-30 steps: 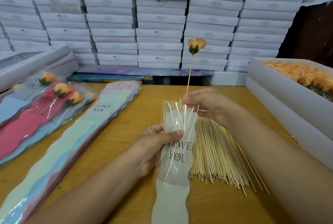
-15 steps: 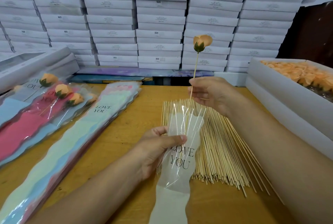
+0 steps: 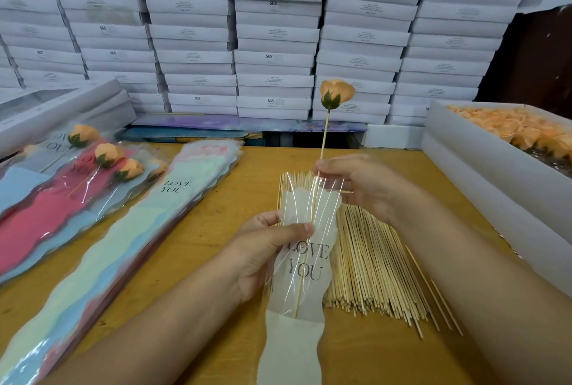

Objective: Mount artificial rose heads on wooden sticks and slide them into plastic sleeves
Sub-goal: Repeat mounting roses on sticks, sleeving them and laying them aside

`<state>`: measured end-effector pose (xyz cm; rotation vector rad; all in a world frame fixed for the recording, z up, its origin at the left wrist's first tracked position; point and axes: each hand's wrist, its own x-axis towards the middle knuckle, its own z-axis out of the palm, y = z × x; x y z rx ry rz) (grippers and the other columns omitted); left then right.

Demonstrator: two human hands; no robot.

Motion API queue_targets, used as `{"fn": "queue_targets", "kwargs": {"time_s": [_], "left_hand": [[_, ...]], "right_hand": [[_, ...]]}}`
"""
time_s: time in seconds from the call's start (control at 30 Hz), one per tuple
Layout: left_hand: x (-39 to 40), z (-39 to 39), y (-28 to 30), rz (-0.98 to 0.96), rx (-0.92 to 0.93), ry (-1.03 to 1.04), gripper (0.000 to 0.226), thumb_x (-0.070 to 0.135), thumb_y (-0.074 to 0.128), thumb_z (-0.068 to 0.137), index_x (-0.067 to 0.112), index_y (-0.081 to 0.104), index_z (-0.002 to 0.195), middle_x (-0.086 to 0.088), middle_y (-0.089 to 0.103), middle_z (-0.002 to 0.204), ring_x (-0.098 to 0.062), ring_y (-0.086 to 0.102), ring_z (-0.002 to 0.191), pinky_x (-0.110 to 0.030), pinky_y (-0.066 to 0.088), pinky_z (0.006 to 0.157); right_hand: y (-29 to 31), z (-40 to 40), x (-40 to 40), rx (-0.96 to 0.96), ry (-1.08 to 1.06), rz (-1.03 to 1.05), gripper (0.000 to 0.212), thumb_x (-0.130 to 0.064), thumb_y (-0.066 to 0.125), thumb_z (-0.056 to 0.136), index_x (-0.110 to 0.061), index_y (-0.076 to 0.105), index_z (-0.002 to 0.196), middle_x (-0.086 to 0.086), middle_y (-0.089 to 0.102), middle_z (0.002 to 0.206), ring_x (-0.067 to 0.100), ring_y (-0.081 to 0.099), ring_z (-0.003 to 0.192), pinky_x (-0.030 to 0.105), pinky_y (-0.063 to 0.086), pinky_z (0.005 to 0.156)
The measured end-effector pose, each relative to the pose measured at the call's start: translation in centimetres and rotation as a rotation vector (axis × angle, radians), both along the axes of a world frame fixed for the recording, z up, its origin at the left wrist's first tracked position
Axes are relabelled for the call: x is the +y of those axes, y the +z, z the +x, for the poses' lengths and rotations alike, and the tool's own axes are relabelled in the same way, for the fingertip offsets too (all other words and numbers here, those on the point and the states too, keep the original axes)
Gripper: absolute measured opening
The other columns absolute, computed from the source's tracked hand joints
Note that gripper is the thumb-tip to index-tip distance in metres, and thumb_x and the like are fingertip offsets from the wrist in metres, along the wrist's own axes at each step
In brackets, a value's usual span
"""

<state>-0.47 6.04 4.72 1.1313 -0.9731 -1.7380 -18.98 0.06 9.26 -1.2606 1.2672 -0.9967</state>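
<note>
Over the worktop (image 3: 216,230), hemmed by stacked white boxes (image 3: 275,44) marked "SGS" behind and a tray of rose heads (image 3: 507,131) at right, the left hand (image 3: 263,254) pinches a clear sleeve (image 3: 305,261) printed "LOVE YOU". The right hand (image 3: 362,183) pinches the stick (image 3: 323,140), near upright, rose head (image 3: 335,93) topmost, lower end inside the sleeve. Loose sticks (image 3: 371,261) lie beneath; empty sleeves (image 3: 123,245) lie left.

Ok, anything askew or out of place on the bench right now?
Only minor things: a few sticks have strayed from the stick pile at its near right edge, lying splayed. One lone stick lies up by the stacked white boxes. No damage visible.
</note>
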Motion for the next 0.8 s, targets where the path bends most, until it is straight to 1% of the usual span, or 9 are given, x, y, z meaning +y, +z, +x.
{"fn": "queue_targets", "kwargs": {"time_s": [0.07, 0.17, 0.3, 0.33, 0.47, 0.57, 0.67, 0.73, 0.8], "left_hand": [[0.0, 0.1, 0.0, -0.006, 0.003, 0.008, 0.058, 0.002, 0.082, 0.069, -0.003, 0.064, 0.124, -0.023, 0.075, 0.105, -0.033, 0.071, 0.086, -0.043, 0.062, 0.078], [0.2, 0.1, 0.1, -0.001, 0.015, 0.006, 0.066, 0.005, 0.084, 0.063, -0.003, 0.063, 0.126, -0.025, 0.074, 0.106, -0.037, 0.069, 0.094, -0.052, 0.058, 0.089], [0.3, 0.0, 0.2, -0.014, 0.017, -0.027, 0.062, 0.005, 0.083, 0.068, -0.004, 0.062, 0.125, -0.023, 0.075, 0.101, -0.029, 0.072, 0.076, -0.04, 0.062, 0.068], [0.4, 0.0, 0.2, -0.012, 0.013, -0.036, 0.06, 0.004, 0.082, 0.069, -0.003, 0.063, 0.125, -0.021, 0.075, 0.1, -0.028, 0.072, 0.074, -0.038, 0.062, 0.066], [0.7, -0.2, 0.0, -0.009, -0.005, -0.042, 0.064, 0.004, 0.083, 0.069, 0.0, 0.06, 0.129, -0.024, 0.073, 0.109, -0.033, 0.07, 0.091, -0.049, 0.059, 0.087], [0.7, -0.2, -0.2, -0.01, 0.001, -0.072, 0.057, 0.003, 0.081, 0.07, -0.001, 0.064, 0.124, -0.023, 0.074, 0.107, -0.033, 0.071, 0.088, -0.046, 0.061, 0.082], [0.6, -0.1, -0.1, -0.008, 0.01, -0.075, 0.061, 0.004, 0.082, 0.067, -0.002, 0.063, 0.124, -0.025, 0.073, 0.11, -0.037, 0.068, 0.096, -0.051, 0.057, 0.089], [0.5, -0.1, -0.1, -0.015, 0.026, -0.079, 0.054, 0.004, 0.082, 0.069, -0.001, 0.066, 0.121, -0.024, 0.074, 0.107, -0.035, 0.07, 0.09, -0.048, 0.06, 0.084], [0.3, 0.0, -0.1, -0.031, 0.048, -0.073, 0.041, 0.002, 0.08, 0.073, 0.0, 0.07, 0.113, -0.021, 0.076, 0.099, -0.028, 0.072, 0.077, -0.039, 0.063, 0.071]], "right_hand": [[-0.1, 0.2, 0.5, 0.015, 0.027, 0.003, 0.016, -0.024, 0.073, 0.089, -0.011, 0.077, 0.097, -0.003, 0.073, 0.082, 0.007, 0.067, 0.072, 0.029, 0.055, 0.078], [0.3, 0.2, 0.8, 0.02, 0.04, 0.001, 0.016, -0.025, 0.071, 0.09, -0.011, 0.077, 0.097, -0.004, 0.072, 0.081, 0.005, 0.066, 0.068, 0.028, 0.054, 0.075], [1.9, 0.0, 0.3, -0.013, -0.035, -0.006, 0.022, -0.028, 0.071, 0.091, -0.011, 0.072, 0.104, 0.0, 0.078, 0.094, 0.011, 0.07, 0.075, 0.029, 0.054, 0.076], [2.4, -0.1, 0.1, -0.043, -0.07, -0.002, 0.021, -0.027, 0.071, 0.091, -0.01, 0.07, 0.104, 0.002, 0.079, 0.093, 0.013, 0.071, 0.077, 0.029, 0.054, 0.077], [3.6, -0.1, -0.7, -0.11, -0.164, 0.012, 0.009, -0.021, 0.069, 0.093, -0.013, 0.069, 0.095, 0.001, 0.076, 0.08, 0.011, 0.066, 0.068, 0.022, 0.053, 0.064], [3.6, -0.1, -0.9, -0.12, -0.183, 0.005, 0.007, -0.018, 0.068, 0.094, -0.012, 0.07, 0.094, 0.0, 0.075, 0.079, 0.011, 0.065, 0.069, 0.021, 0.052, 0.063], [2.9, 0.0, -0.7, -0.092, -0.155, 0.001, 0.008, -0.018, 0.07, 0.091, -0.011, 0.074, 0.094, 0.001, 0.074, 0.083, 0.011, 0.067, 0.073, 0.023, 0.051, 0.067], [2.2, 0.1, -0.4, -0.044, -0.113, 0.004, 0.011, -0.019, 0.071, 0.09, -0.01, 0.075, 0.095, 0.002, 0.074, 0.086, 0.011, 0.068, 0.075, 0.025, 0.051, 0.07], [1.5, 0.2, -0.1, -0.002, -0.057, 0.015, 0.014, -0.021, 0.072, 0.09, -0.009, 0.075, 0.097, 0.003, 0.073, 0.088, 0.012, 0.066, 0.076, 0.027, 0.051, 0.072]]}}
